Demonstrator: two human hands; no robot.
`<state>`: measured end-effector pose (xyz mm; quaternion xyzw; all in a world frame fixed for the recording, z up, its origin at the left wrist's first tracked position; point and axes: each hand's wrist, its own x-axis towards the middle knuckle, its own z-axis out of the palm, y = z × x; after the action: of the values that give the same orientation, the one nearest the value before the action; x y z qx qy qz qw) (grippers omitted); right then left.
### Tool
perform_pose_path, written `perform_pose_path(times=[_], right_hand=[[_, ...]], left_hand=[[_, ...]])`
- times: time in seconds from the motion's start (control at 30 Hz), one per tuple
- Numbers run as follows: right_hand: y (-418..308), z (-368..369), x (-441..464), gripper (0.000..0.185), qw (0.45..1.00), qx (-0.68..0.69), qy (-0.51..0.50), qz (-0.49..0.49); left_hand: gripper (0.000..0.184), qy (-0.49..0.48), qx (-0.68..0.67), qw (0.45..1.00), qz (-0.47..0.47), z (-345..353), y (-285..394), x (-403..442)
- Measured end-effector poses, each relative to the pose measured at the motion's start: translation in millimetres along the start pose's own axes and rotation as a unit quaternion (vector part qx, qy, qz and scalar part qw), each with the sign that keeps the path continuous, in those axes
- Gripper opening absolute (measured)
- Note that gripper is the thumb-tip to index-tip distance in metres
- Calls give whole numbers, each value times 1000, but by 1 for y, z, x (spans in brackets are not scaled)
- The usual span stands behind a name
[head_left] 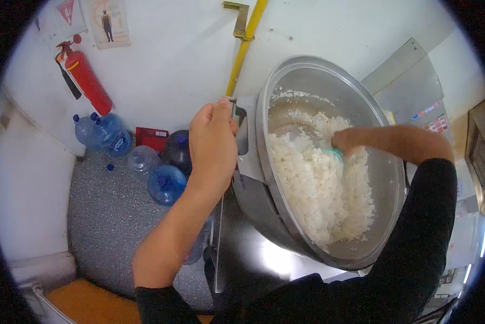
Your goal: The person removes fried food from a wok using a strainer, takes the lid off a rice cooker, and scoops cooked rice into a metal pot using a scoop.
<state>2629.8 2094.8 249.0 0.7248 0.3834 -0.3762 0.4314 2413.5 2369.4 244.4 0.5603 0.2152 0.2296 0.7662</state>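
A large round metal pot (385, 213) stands tilted in view, with a heap of white rice (312, 189) inside. My left hand (214, 137) is closed around the metal handle (242, 129) on the pot's left side. Inside the pot, my right hand (348, 141) is closed on a light green tool (334, 153), whose lower part is sunk in the rice. Some grains stick to the pot's far inner wall.
Below the pot is a shiny metal table (242, 243). Large blue water bottles (166, 185) and a red box (151, 139) stand on the floor at left. A red fire extinguisher (88, 81) and a yellow pipe (242, 59) are at the wall.
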Motion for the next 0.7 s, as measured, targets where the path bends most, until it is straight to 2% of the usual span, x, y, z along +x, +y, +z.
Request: perform_pose_path(times=[0.03,0.17,0.23,0.37,0.47,0.57,0.7], right_hand=[[-5,1,-11,26,999,49,15,5],[2,26,-3,25,998,52,-22,15],[-1,26,-7,29,1000,-16,-20,-12],[-15,23,-38,35,1000,-21,-11,6],[-20,42,-54,35,998,-52,25,-29],[-40,37,-81,31,998,-4,56,14],[-56,35,-104,25,982,54,179,6]], left_hand=[[33,4,7,1000,1,1,-2,0],[32,-6,-61,998,-15,7,1,-1],[31,-6,-44,999,-1,3,-4,1],[31,-12,-59,998,-26,5,5,-2],[31,-6,-68,997,-30,6,5,-3],[31,-33,-67,997,-15,2,2,0],[29,-42,-78,996,-22,4,5,-4]])
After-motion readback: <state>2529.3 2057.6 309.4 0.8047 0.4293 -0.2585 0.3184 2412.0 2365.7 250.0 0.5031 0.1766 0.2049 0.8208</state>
